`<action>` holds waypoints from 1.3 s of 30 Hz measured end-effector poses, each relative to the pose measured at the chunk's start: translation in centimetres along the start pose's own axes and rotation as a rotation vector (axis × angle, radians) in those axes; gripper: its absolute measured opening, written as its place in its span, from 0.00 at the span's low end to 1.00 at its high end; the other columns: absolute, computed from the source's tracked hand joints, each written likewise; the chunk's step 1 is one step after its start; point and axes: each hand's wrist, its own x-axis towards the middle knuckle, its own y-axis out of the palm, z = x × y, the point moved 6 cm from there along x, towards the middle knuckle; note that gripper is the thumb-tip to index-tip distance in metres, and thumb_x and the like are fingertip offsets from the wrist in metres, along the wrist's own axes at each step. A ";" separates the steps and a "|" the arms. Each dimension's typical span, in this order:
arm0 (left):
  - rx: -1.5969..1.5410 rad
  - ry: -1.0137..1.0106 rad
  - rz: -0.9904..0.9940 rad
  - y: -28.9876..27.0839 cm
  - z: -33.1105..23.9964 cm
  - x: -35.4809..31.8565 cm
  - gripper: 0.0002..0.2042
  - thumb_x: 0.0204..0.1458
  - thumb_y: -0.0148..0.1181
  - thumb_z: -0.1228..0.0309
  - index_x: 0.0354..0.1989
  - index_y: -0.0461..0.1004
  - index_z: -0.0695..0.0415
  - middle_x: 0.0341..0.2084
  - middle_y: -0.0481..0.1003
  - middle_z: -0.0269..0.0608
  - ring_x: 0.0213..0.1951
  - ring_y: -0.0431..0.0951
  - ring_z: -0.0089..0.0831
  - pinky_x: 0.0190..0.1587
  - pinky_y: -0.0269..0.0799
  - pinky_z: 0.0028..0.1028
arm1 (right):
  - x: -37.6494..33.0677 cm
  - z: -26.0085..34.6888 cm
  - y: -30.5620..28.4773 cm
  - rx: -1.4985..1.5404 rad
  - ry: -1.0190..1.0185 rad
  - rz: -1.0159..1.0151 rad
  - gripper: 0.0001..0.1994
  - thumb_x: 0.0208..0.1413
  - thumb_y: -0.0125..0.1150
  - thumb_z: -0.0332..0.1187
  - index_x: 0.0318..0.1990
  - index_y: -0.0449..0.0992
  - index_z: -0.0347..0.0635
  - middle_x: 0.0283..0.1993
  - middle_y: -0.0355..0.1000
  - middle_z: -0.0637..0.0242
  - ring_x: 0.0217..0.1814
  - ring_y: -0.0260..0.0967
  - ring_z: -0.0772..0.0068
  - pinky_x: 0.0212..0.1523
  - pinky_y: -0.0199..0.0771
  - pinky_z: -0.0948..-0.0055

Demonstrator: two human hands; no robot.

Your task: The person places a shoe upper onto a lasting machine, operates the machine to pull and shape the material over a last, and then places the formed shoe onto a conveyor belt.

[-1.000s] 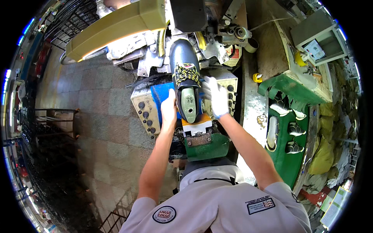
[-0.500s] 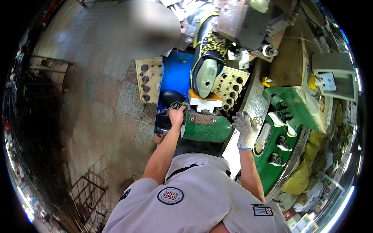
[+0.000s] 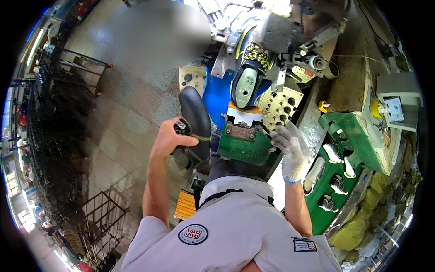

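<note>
My bare left hand (image 3: 166, 138) is closed on a dark shoe upper (image 3: 182, 127) with a patterned lace area and a yellowish cord. Beside it stands a long, smooth black rounded form (image 3: 195, 113); whether it joins the upper I cannot tell. My right hand (image 3: 292, 152), in a grey-white glove, has its fingers stretched out beside the machine's green curved guard (image 3: 244, 148); contact is unclear. Beyond the guard, a black shoe with yellow laces (image 3: 257, 56) sits in the machine, with a pale green last (image 3: 246, 86) showing at its near end.
A cream panel of black knobs (image 3: 282, 108) stands right of the last. Several shoe pieces, including a light sole-shaped one (image 3: 314, 176), lie on the green-topped bench (image 3: 324, 215) at right. A metal rack (image 3: 104, 217) stands at lower left, and a slatted wooden piece (image 3: 185, 205) lies low.
My left hand has moved left, away from the machine, with the dark upper in it. My right hand's spread fingers have drawn together and bent toward the guard. The view has shifted.
</note>
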 end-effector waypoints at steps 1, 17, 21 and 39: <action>-0.218 0.145 0.171 0.8 -2.9 -0.7 0.27 0.32 0.78 0.72 0.46 0.79 0.66 0.34 0.82 0.37 0.34 0.80 0.25 0.41 0.76 0.28 | 0.5 0.7 1.9 0.052 -0.050 0.112 0.43 0.60 0.60 0.58 0.67 0.61 0.26 0.56 0.74 0.45 0.56 0.77 0.53 0.56 0.77 0.60; -0.289 0.100 0.491 34.3 -3.5 2.8 0.22 0.59 0.64 0.61 0.54 0.76 0.67 0.42 0.78 0.36 0.42 0.73 0.20 0.50 0.66 0.22 | -3.5 3.3 -14.0 0.214 -0.133 -0.235 0.36 0.52 0.72 0.38 0.67 0.65 0.32 0.58 0.73 0.59 0.57 0.70 0.71 0.61 0.69 0.70; 0.116 0.129 0.650 43.1 -0.9 1.7 0.23 0.61 0.64 0.66 0.57 0.73 0.71 0.47 0.79 0.46 0.48 0.76 0.25 0.53 0.70 0.26 | -7.9 -0.7 -25.3 -0.059 -0.127 -0.491 0.41 0.50 0.74 0.39 0.69 0.62 0.30 0.61 0.72 0.56 0.60 0.70 0.67 0.63 0.67 0.69; 0.620 0.159 0.576 45.7 4.1 1.0 0.16 0.60 0.64 0.72 0.53 0.76 0.66 0.45 0.81 0.49 0.47 0.82 0.32 0.52 0.76 0.29 | -9.1 -20.4 -56.7 -1.132 0.755 -0.514 0.60 0.40 0.76 0.53 0.75 0.44 0.35 0.64 0.67 0.38 0.63 0.71 0.44 0.61 0.72 0.59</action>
